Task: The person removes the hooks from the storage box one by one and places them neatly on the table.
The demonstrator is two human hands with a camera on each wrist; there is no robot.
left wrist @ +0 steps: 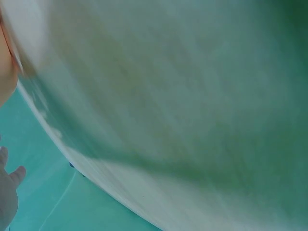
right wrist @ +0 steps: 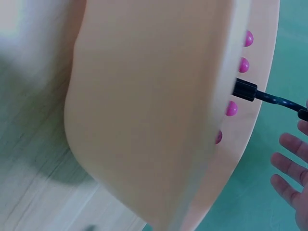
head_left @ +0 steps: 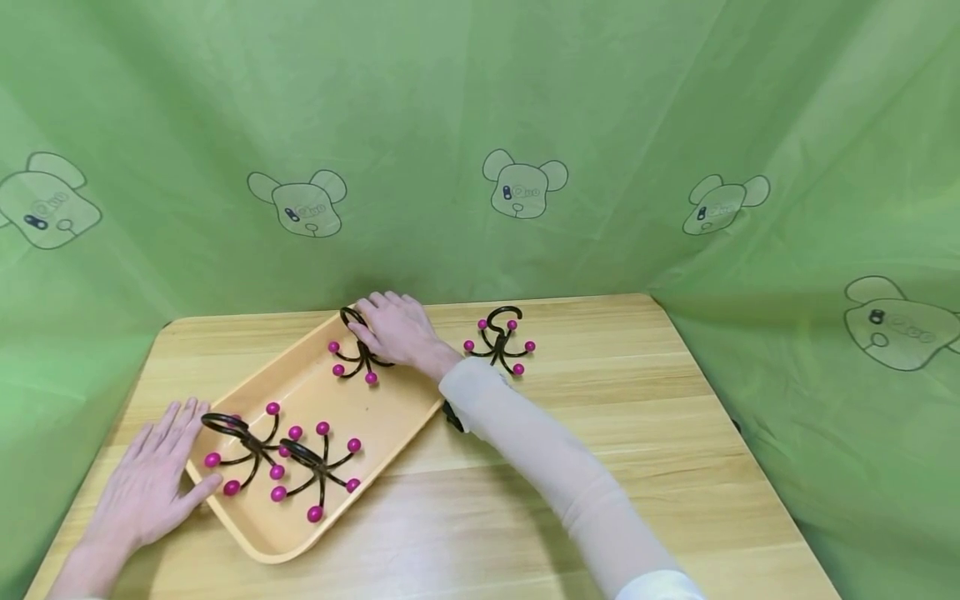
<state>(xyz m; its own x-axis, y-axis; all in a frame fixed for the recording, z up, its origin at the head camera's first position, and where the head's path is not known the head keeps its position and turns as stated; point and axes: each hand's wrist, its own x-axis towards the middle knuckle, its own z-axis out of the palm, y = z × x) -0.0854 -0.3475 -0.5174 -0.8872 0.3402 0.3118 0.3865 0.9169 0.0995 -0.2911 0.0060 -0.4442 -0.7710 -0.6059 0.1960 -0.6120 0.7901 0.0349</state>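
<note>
Far hook: black with pink ball tips [head_left: 365, 357], inside the tray at its 1 o'clock end; the loop is under your right hand.
Right grip: your right hand [head_left: 396, 331] is over that loop, thumb along it; the right-wrist view has the other fingers spread and loosely bent. Fingertips meet the loop, but I can't tell if you're pinching it. Loop makes the likely handhold, since the arms splay out below.
Near pair: one hook [head_left: 257, 447] at the tray's 9 o'clock, its neighbor [head_left: 321, 468] at 6, arms nearly meshing. Looks like close packing to fit the width.
Tray: orange [head_left: 375, 421], long axis angled 7 to 1 o'clock, which puts its far end in your right hand's reach.
Left grip: your left hand [head_left: 153, 483] is flat at the tray's 8 o'clock end, fingers straight, thumb over the rim, grasping nothing. Probably bracing the tray.
Loose hook: on the tabletop [head_left: 600, 433], outside the tray; the hook [head_left: 500, 343] is at your right hand's 3 o'clock, untouched.
Backdrop: green curtain [head_left: 420, 100] at 12.
</note>
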